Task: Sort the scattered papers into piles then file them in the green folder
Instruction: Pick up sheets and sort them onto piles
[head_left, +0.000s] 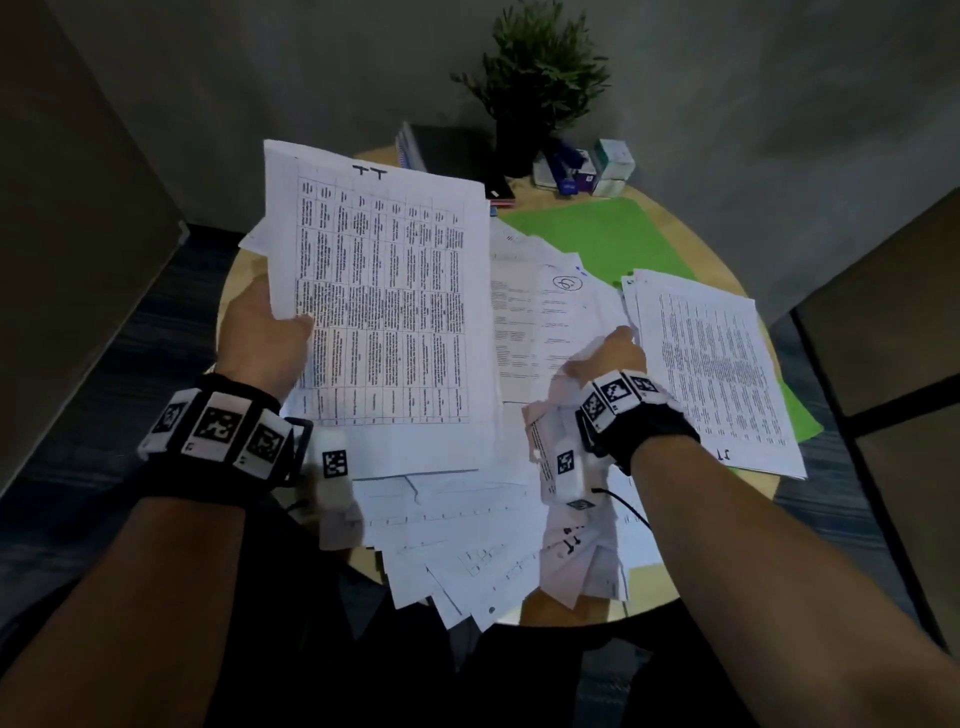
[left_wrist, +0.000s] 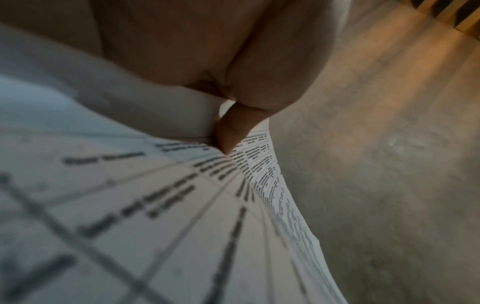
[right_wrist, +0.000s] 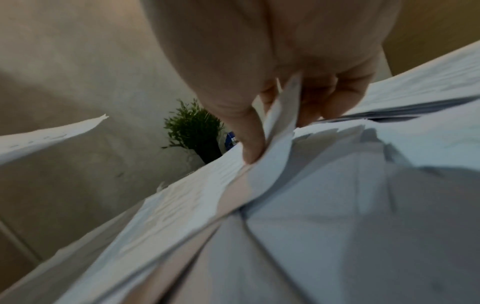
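At centre frame, the left hand (head_left: 265, 332) pinches a table-printed sheaf (head_left: 384, 306) aloft; the right hand (head_left: 610, 353) grips crumpled loose papers (head_left: 467, 525) strewn over the desk (head_left: 670, 228). One pile (head_left: 711, 369) lies at right on the green folder (head_left: 597, 234), which holds nothing filed. Sorting judged early; filing not begun.

Grey walls (head_left: 753, 104), round wooden table (head_left: 670, 218)

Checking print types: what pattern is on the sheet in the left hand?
A ruled black table grid; clearest in the head view.
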